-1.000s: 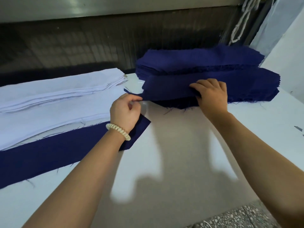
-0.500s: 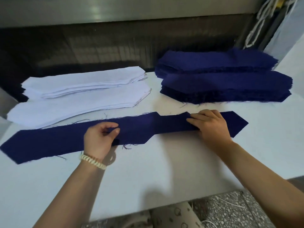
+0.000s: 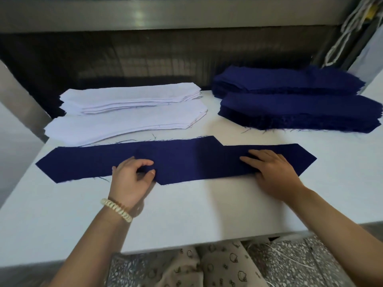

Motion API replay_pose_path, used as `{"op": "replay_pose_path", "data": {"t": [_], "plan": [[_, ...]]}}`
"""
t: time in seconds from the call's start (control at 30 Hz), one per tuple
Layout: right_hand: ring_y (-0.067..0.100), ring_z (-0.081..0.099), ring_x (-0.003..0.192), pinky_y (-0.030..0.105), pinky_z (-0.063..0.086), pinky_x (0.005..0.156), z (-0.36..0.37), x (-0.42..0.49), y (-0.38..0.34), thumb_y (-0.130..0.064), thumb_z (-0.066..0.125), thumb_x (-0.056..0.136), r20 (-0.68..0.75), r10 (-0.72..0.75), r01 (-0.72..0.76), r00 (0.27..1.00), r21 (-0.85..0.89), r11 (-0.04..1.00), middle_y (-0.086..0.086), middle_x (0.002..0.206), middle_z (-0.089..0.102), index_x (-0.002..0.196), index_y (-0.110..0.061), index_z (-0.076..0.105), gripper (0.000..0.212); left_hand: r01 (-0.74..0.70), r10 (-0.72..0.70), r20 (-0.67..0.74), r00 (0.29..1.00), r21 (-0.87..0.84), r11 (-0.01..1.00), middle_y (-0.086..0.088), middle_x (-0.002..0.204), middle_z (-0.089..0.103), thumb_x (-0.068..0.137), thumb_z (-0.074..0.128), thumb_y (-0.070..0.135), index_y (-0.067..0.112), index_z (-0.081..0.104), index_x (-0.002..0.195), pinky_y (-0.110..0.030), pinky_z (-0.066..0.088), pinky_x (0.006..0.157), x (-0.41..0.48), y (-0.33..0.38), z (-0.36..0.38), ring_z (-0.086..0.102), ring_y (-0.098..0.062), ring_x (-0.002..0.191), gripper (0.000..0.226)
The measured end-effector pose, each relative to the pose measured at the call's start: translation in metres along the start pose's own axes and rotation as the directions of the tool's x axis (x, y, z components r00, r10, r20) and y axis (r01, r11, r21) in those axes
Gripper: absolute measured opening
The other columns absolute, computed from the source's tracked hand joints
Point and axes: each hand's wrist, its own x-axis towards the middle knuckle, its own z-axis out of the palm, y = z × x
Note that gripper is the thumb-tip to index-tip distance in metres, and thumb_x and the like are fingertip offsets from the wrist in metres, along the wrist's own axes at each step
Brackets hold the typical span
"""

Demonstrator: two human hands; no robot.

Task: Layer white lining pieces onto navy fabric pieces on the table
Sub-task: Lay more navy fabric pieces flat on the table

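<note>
Head view: I see a long navy strip (image 3: 186, 160) lying flat across the middle of the white counter (image 3: 186, 214), running from near the left edge toward the right edge, both ends cut to a point. Its far edge steps partway along, so it may be two pieces overlapping, though I cannot tell for sure. The left hand (image 3: 132, 179) sits at the strip's near edge, left of centre, thumb and forefinger curled and pinching a small fold of the navy cloth. The right hand (image 3: 273, 170) lies flat on the strip's right part, fingers straight and together, pressing the cloth to the counter and holding nothing. A pale beaded bracelet (image 3: 117, 210) circles the left wrist. Along the far edge at the left, two white lining stacks (image 3: 124, 125) lie one behind the other; the nearer one almost touches the strip's far edge. Toward the far right corner, two navy stacks (image 3: 300, 112) lie likewise, well apart from the strip. No white piece lies on the navy strip yet. Loose threads fringe the cloth edges.
</note>
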Motion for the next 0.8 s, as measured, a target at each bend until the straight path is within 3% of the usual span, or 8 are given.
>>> {"op": "replay_pose_path", "data": {"t": [0.13, 0.57, 0.67, 0.8], "plan": [[0.013, 0.022, 0.139, 0.031, 0.018, 0.109, -0.001, 0.009, 0.002, -0.014, 0.041, 0.092, 0.011, 0.018, -0.019, 1.000, 0.033, 0.999, -0.009, 0.151, 0.029, 0.142, -0.037, 0.035, 0.056, 0.007, -0.007, 0.002, 1.000, -0.008, 1.000, 0.005, 0.098, 0.060, 0.084, 0.067, 0.015, 0.017, 0.069, 0.104, -0.047, 0.012, 0.114, 0.006, -0.001, 0.001, 0.051, -0.019, 0.111, 0.021], [0.014, 0.018, 0.140, 0.032, 0.017, 0.111, -0.009, 0.021, 0.008, -0.013, 0.038, 0.095, 0.087, 0.038, -0.039, 0.995, 0.017, 0.999, -0.008, 0.153, 0.025, 0.144, -0.038, 0.030, 0.056, 0.012, -0.011, -0.029, 1.000, 0.028, 1.000, 0.002, 0.112, 0.065, 0.088, 0.062, 0.017, 0.018, 0.070, 0.104, -0.048, 0.006, 0.113, 0.022, 0.003, 0.010, 0.052, -0.021, 0.114, 0.018], [0.014, 0.015, 0.141, 0.032, 0.017, 0.111, -0.013, 0.012, 0.005, -0.009, 0.036, 0.093, 0.144, -0.001, 0.005, 0.990, -0.029, 1.000, -0.009, 0.154, 0.019, 0.146, -0.038, 0.023, 0.062, 0.011, -0.005, -0.109, 0.994, 0.053, 0.999, 0.006, 0.101, 0.069, 0.090, 0.059, 0.023, 0.020, 0.072, 0.092, -0.044, 0.003, 0.113, 0.015, -0.001, 0.008, 0.055, -0.018, 0.108, 0.014], [0.016, 0.015, 0.140, 0.034, 0.020, 0.111, -0.023, 0.005, -0.006, -0.009, 0.038, 0.090, 0.245, -0.036, 0.053, 0.969, -0.062, 0.997, -0.008, 0.155, 0.017, 0.147, -0.038, 0.020, 0.066, 0.087, -0.068, -0.186, 0.980, 0.091, 0.992, 0.012, 0.075, 0.063, 0.091, 0.056, 0.036, 0.024, 0.068, 0.075, -0.037, 0.013, 0.102, 0.007, -0.005, 0.005, 0.053, -0.020, 0.105, 0.023]]}}
